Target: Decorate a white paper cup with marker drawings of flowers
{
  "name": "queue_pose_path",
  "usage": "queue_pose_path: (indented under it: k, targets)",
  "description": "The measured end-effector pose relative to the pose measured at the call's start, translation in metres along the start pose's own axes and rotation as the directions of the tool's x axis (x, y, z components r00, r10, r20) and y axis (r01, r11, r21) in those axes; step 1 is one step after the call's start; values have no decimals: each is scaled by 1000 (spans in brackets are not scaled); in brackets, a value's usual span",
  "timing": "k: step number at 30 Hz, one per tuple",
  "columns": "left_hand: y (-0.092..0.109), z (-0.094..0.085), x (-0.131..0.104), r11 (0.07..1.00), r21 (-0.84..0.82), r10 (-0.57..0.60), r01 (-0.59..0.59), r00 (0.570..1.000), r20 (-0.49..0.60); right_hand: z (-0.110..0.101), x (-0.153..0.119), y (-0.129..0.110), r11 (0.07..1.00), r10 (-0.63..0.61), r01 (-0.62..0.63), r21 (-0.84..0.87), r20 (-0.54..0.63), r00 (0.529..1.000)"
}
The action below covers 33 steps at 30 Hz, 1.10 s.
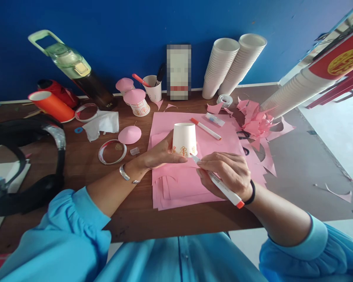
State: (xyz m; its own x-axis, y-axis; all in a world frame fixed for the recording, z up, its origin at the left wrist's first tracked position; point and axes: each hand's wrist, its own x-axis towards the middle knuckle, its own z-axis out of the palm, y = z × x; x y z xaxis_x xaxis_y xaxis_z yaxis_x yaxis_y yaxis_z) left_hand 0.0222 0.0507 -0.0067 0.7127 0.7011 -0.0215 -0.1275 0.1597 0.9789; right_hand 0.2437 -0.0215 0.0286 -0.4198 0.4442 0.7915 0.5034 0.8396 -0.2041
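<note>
In the head view, an upturned white paper cup (184,139) with small orange drawings along its lower rim stands on a stack of pink paper sheets (191,184) on the brown table (85,168). The left hand (161,154) steadies it, fingers curled against its side. The right hand (228,172) pinches a white marker with an orange cap (217,182), tip at the cup's rim. Bare pink paper lies toward the near table edge, and pink scraps (257,123) crowd the right.

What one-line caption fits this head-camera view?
Left hand steadies an upturned paper cup on pink paper; right hand draws with a marker.
</note>
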Motion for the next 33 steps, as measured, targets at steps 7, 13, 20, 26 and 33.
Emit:
queue_pose_path:
  k: [7,13,20,26,33]
  targets:
    - [2,1,-1,999,-4,-32,32,999,-2,0,1,0,1000,-11,11,-14,7,1000]
    - [2,1,-1,1000,2,-24,24,1000,-2,1,0,1,1000,-24,24,-2,10,1000]
    - [2,1,0,1000,3,-24,23,1000,4,1,0,1,1000,-15,15,-21,14,1000]
    - [2,1,0,1000,-4,-23,23,1000,14,1,1,1,1000,-13,13,-25,10,1000]
    - [1,1,0,1000,-7,-24,24,1000,3,1,0,1,1000,-11,11,-29,6,1000]
